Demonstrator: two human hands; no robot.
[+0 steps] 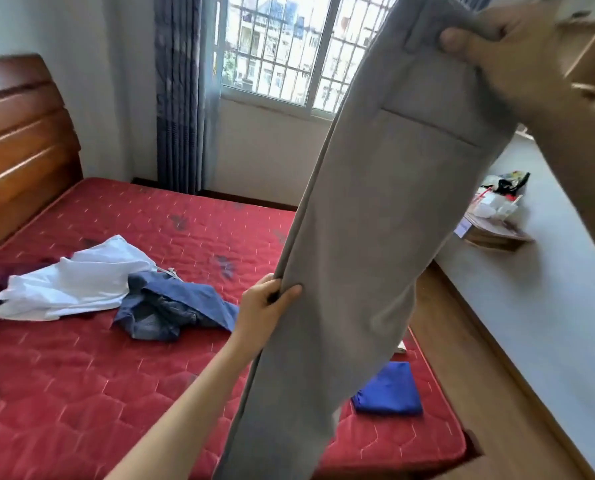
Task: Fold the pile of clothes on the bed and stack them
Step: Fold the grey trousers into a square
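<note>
Head view — grey trousers held up over bed

Right hand (496, 53) grips the waistband of the grey trousers (375, 209), high up; left hand (268, 306) pinches the leg edge lower down. Trousers hang clear of the red mattress (81, 393). White shirt (71, 282) and jeans (171, 310) lie unfolded at left; folded blue garment (389, 389) near right. Risk: legs misalign or drag the blue garment askew when lowered. Cardboard box (493, 233) on the floor, far right — contents unclear.

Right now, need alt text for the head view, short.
Two hands hold long grey fabric trousers up over a red quilted mattress: right hand grips the waistband, left hand pinches one edge lower down. A white garment, crumpled blue jeans and a folded blue cloth lie on it.
</note>
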